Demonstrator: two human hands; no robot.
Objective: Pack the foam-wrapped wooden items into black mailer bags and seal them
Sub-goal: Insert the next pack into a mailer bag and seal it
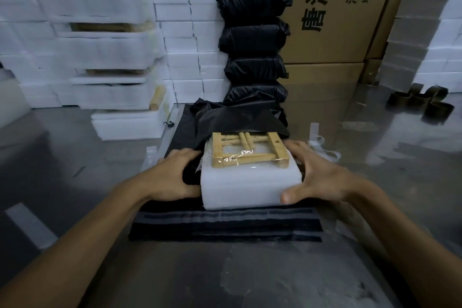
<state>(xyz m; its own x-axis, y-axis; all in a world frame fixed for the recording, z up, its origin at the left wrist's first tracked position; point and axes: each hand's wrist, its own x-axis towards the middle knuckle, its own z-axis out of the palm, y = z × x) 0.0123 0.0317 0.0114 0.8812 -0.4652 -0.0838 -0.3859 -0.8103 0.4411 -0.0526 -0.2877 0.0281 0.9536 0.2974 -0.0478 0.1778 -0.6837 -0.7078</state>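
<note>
Head camera looks down on a foam-wrapped wooden item [246,172] at the centre of the frame: a thick white foam block with a pale wooden lattice frame lying on top under clear, crinkled film. Its far end sits inside the mouth of a black mailer bag [235,115], whose wrinkled plastic drapes over the frame's far edge; the near end of the foam sticks out uncovered. The block rests on a flat stack of black mailer bags [225,227] with grey strips along their near edge, lying on a shiny grey floor [62,157].

The left hand [172,177] lies at the block's left side, its fingers curled into the black plastic of the bag's edge. The right hand [322,177] clasps the block's right side, fingers along the far right corner and thumb pressed on the near foam face.

Behind, a column of filled black bags [253,40] stands against a brown cardboard box [350,7] printed with dark characters. White foam-wrapped bundles [95,45] are piled at upper left, and dark tape rolls [422,102] sit at right.
</note>
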